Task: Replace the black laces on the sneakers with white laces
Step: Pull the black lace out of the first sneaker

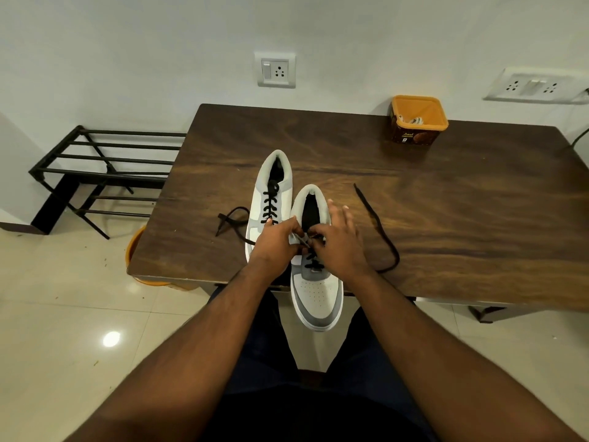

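**Black lace coming out of the near sneaker**

Two grey-and-white sneakers sit on the worktop (pixel 446 218), heels toward the wall. The far sneaker (pixel 273 189) has its black lace threaded, with a loose end (pixel 231 216) trailing to its left. The near sneaker (pixel 315 282) overhangs the front edge of the worktop, toe toward the person.

Both hands are close together over the middle eyelets of the near sneaker. The left hand (pixel 276 242) has its fingers curled and seems to pinch the tongue or a lace strand; which one I cannot tell. The right hand (pixel 338 240) pinches at the lace crossings with thumb and forefinger, its other fingers spread over the collar. A long freed stretch of black lace (pixel 381 231) runs from under the right hand out across the worktop to the right. Only the lower crossings nearest the toe look threaded.

The step in hand appears to be unlacing the near sneaker, and the task looks to be at an early stage: no white lace is on either sneaker. The next move likely calls for pulling the lace through the remaining eyelets one crossing at a time while steadying the sneaker, since it hangs over the edge and could tip. An orange tub (pixel 419 121) at the back holds something pale, possibly the white laces.
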`<state>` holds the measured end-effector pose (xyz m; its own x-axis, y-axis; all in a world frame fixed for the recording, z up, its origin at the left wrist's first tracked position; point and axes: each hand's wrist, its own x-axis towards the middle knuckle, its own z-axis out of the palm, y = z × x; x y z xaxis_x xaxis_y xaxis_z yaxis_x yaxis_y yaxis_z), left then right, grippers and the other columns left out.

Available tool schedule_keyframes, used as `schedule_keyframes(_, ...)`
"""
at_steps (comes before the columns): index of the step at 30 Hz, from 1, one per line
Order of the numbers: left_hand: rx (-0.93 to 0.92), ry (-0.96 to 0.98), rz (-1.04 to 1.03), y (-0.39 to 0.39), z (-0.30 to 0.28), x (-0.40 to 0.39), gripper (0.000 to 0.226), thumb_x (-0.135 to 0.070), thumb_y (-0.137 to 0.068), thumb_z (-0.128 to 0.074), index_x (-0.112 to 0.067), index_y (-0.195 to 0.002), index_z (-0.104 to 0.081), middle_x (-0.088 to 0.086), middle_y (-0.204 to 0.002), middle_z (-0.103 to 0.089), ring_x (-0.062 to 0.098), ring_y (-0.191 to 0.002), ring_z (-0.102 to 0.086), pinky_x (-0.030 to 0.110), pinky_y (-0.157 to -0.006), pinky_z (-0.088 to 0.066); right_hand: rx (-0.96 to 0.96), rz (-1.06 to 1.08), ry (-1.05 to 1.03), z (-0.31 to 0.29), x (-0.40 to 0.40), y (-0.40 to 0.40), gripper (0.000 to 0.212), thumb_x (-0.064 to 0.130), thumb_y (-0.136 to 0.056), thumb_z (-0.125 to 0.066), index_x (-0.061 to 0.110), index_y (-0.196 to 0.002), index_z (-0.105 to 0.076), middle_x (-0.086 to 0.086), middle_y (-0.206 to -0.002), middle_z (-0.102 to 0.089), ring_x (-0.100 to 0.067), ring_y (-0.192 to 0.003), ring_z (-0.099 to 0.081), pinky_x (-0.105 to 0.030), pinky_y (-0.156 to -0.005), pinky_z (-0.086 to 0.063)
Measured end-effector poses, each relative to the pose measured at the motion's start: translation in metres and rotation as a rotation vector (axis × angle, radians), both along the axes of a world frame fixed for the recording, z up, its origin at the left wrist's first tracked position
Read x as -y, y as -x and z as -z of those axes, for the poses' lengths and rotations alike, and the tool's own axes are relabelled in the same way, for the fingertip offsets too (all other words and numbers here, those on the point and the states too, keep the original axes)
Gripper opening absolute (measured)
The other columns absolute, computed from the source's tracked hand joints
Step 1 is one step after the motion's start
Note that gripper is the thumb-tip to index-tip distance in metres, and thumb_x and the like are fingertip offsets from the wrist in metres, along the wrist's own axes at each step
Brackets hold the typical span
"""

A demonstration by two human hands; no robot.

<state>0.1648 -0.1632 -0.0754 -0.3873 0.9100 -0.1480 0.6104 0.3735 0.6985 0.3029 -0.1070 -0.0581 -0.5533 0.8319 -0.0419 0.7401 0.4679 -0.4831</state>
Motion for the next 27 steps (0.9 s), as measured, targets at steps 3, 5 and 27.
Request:
schedule_keyframes(3, 0.003, -0.008, 0.001, 0.0, -0.001, 0.001, 0.029, -0.017, -0.074, -0.08, -0.019, -0.098, -0.064, 0.009, -0.129, -0.06, 0.021, -0.119, -0.043, 0.02, -0.082, -0.03, 0.038, 0.002, -0.031, 0.003, -0.002, 0.002, 0.012, 0.027, -0.094, -0.057, 0.024, -0.098, -0.069, 0.0, -0.161, -0.015, -0.03, -0.148, -0.006, -0.05, -0.116, -0.017)
schedule_keyframes(5, 0.016, -0.019, 0.008, 0.002, 0.0, 0.0, 0.029, -0.017, -0.074, -0.081, -0.017, -0.098, -0.064, 0.01, -0.128, -0.061, 0.021, -0.121, -0.041, 0.022, -0.083, -0.03, -0.165, 0.153, -0.046, 0.004, -0.005, -0.006, 0.008, 0.022, -0.093, -0.058, 0.021, -0.09, -0.065, -0.002, -0.159, -0.022, -0.028, -0.145, -0.02, -0.046, -0.111, -0.026)
schedule_keyframes(27, 0.025, -0.05, 0.004, 0.0, 0.002, 0.003, 0.026, -0.017, -0.077, -0.079, -0.012, -0.097, -0.063, 0.011, -0.126, -0.064, 0.028, -0.133, -0.041, 0.025, -0.114, -0.007, -0.67, 0.592, 0.06, -0.017, -0.033, -0.032, 0.007, 0.013, -0.089, -0.062, 0.018, -0.086, -0.067, -0.005, -0.145, -0.043, -0.016, -0.127, -0.043, -0.033, -0.105, -0.034)
